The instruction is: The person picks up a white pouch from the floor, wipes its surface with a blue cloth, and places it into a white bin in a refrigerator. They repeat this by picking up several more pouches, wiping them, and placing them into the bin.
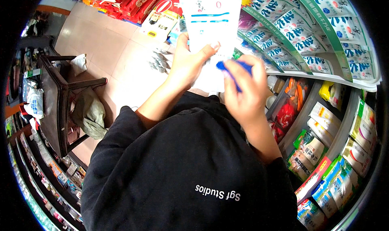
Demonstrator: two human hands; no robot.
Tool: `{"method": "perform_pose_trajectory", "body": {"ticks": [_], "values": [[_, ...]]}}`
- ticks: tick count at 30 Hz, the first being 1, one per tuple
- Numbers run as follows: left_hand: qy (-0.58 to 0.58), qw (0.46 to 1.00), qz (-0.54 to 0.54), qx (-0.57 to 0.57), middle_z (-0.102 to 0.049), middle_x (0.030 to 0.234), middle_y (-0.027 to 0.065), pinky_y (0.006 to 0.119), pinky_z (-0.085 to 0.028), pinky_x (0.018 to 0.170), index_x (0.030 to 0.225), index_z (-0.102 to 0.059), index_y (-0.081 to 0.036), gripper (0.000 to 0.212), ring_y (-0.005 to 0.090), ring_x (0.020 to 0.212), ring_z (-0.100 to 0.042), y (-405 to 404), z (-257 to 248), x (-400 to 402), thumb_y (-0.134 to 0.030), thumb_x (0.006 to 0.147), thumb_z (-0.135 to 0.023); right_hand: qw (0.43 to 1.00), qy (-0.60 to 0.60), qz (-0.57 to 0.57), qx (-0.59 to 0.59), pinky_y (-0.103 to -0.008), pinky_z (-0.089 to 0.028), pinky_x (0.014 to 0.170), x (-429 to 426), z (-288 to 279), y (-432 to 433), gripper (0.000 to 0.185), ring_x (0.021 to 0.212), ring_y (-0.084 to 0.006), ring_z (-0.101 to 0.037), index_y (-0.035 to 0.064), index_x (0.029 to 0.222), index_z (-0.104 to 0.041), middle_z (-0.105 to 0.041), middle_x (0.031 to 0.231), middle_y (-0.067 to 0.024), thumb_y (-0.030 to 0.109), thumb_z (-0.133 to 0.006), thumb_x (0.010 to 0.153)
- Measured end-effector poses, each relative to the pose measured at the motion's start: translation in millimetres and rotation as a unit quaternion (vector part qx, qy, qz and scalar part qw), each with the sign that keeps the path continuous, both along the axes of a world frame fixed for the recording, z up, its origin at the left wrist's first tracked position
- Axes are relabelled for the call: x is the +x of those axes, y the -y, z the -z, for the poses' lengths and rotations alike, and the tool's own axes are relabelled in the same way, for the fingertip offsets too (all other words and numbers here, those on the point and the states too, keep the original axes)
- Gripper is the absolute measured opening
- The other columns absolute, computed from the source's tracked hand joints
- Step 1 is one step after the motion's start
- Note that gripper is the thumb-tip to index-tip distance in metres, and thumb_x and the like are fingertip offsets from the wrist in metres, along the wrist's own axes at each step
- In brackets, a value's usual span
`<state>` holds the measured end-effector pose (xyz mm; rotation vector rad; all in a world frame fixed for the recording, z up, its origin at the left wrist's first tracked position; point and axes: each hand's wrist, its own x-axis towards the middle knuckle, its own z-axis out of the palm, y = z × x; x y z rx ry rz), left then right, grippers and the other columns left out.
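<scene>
My left hand (189,60) grips the lower part of a white plastic packet (209,10), thumb across its face and fingers at its edge. The packet stands away from my body, its printed face with blue lines turned up to me. In my right hand (246,91) is a bunched blue cloth (244,67), pinched between thumb and fingers. The cloth lies at the packet's lower right and seems to touch it. Glare washes out the packet's lower end. Similar white and blue packets (299,33) fill the tiered display rack on the right.
A green-edged rack (322,77) curves close by my right hand, over shelves of noodle packs (310,149). Red sacks (133,3) are stacked ahead. Grey-white gloves (158,60) lie on the tiled floor (100,33). At left stands a dark wooden stool (51,109) beside a crumpled sack (89,114).
</scene>
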<state>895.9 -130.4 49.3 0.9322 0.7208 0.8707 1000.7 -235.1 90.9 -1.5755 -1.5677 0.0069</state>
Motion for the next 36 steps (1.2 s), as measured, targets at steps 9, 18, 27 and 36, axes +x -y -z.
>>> {"method": "perform_pose_trajectory", "body": {"ticks": [9,18,27,36], "values": [[0.026,0.999,0.007,-0.026,-0.057,0.097,0.0155,0.027,-0.048,0.074,0.112,-0.033,0.007,0.056,0.0169,0.086,-0.058,-16.4,-5.2,-11.8,-0.018,0.077,-0.069,0.988,-0.067,-0.116,-0.078,-0.0329,-0.046,0.056,-23.5,5.4,27.7,0.019,0.067,-0.025,-0.056,0.006,0.083,-0.062,-0.053,0.082,-0.0109,0.003,-0.065,0.065],[0.029,0.999,-0.011,-0.01,-0.056,0.099,0.0173,0.029,-0.048,0.079,0.112,-0.031,0.009,0.059,0.0186,0.089,-0.058,-15.6,-9.3,-12.4,-0.018,0.077,-0.07,0.995,-0.093,-0.037,-0.009,-0.0309,-0.041,0.073,23.2,-30.6,17.7,0.029,0.083,-0.0246,-0.05,-0.0012,0.103,-0.056,-0.049,0.095,-0.0156,0.011,-0.058,0.076],[0.035,0.999,-0.008,-0.005,-0.057,0.1,0.0159,0.029,-0.047,0.08,0.111,-0.032,0.008,0.054,0.0177,0.09,-0.057,-18.4,-9.0,-14.7,-0.014,0.077,-0.069,0.997,0.062,-0.047,-0.02,-0.0344,-0.045,0.064,-16.3,-5.8,2.9,0.029,0.076,-0.0279,-0.053,0.0061,0.095,-0.064,-0.05,0.09,-0.0124,0.003,-0.064,0.067],[0.001,1.0,0.009,-0.028,-0.06,0.096,0.0121,0.026,-0.051,0.067,0.113,-0.04,0.004,0.041,0.0147,0.079,-0.061,-31.8,-5.2,-20.3,-0.02,0.085,-0.058,0.995,-0.085,-0.038,-0.04,-0.0309,-0.043,0.071,-4.0,-20.2,9.2,0.024,0.08,-0.0241,-0.052,0.0035,0.091,-0.063,-0.05,0.091,-0.0125,0.001,-0.06,0.067]]}}
